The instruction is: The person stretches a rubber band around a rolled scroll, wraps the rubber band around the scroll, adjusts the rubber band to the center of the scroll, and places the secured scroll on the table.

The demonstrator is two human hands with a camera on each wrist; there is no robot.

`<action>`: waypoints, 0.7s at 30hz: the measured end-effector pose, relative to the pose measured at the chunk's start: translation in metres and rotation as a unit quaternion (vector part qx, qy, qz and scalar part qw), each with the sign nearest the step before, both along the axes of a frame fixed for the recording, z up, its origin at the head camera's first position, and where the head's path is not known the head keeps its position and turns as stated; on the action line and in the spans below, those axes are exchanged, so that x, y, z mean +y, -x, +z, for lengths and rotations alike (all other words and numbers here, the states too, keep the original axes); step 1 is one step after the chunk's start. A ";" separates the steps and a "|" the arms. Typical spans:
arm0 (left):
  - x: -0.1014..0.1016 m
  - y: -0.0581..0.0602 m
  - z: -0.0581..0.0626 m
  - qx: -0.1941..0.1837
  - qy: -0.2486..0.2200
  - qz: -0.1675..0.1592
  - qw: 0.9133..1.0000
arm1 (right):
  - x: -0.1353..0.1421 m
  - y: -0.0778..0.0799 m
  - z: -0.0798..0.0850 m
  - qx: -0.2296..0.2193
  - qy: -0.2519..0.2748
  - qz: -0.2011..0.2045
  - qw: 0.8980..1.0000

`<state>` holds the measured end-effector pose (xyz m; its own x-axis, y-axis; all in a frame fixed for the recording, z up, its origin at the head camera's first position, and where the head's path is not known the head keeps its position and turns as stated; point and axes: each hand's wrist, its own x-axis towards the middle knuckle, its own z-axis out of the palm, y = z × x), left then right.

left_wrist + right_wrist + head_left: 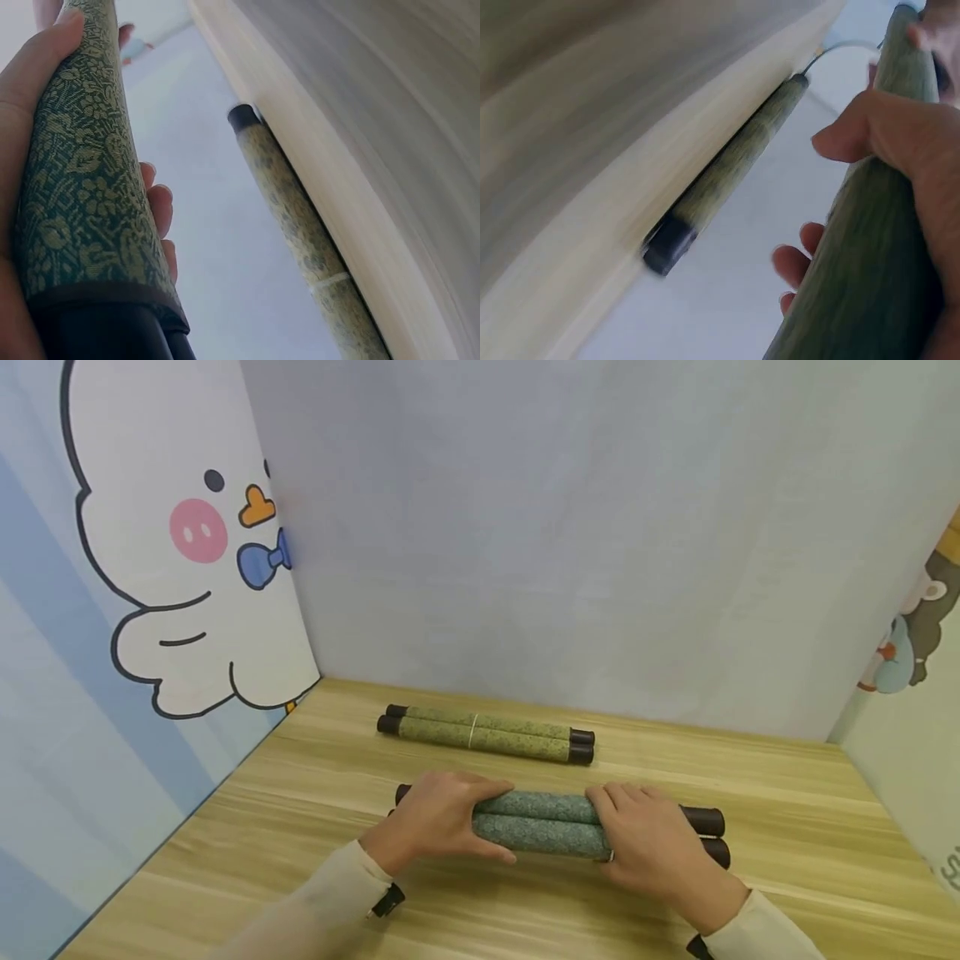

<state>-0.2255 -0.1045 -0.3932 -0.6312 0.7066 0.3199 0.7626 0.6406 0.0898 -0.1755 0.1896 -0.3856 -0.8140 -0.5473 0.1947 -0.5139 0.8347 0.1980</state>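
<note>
Two rolled scrolls in dark green patterned brocade (540,822) with black end knobs lie side by side across the front of the head view. My left hand (442,817) grips the pair near its left end, thumb on the near side and fingers over the far side. Toward the other end, my right hand (648,839) holds them the same way. A bit of white band shows beside the right thumb. Both wrist views show fingers curled round the green brocade (90,172), which appears raised off the table. The palms hide parts of the scrolls.
Behind the hands, a pair of yellow-green scrolls (517,737) with black knobs lies on the wood-grain table (300,827), bound by a thin white band. A pale grey backdrop (562,527) rises at the back. Cartoon-printed panels (172,635) stand at the sides.
</note>
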 end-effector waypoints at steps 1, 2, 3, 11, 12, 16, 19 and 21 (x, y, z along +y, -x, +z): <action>0.001 -0.001 0.000 0.002 0.000 -0.002 1.000 | -0.003 0.000 0.000 0.002 -0.002 0.010 1.000; 0.002 -0.002 0.001 0.004 0.002 -0.005 1.000 | -0.005 0.000 -0.001 0.004 -0.004 0.020 1.000; 0.002 -0.002 0.001 0.005 0.004 -0.008 1.000 | -0.007 -0.001 -0.001 0.006 -0.003 0.030 1.000; -0.007 -0.002 0.006 -0.020 0.015 0.011 1.000 | 0.011 -0.006 0.002 -0.013 -0.003 0.000 1.000; -0.008 -0.003 0.006 -0.020 0.014 0.014 1.000 | 0.012 -0.006 0.003 -0.011 -0.004 -0.001 1.000; -0.003 -0.004 0.004 -0.017 0.014 0.011 1.000 | 0.006 -0.003 0.002 -0.004 0.003 0.002 1.000; 0.005 -0.004 0.002 -0.003 0.013 -0.005 1.000 | -0.005 0.000 -0.002 -0.001 0.011 0.015 1.000; 0.011 -0.004 0.002 0.009 0.012 -0.017 1.000 | -0.013 0.001 -0.004 0.000 0.011 0.028 1.000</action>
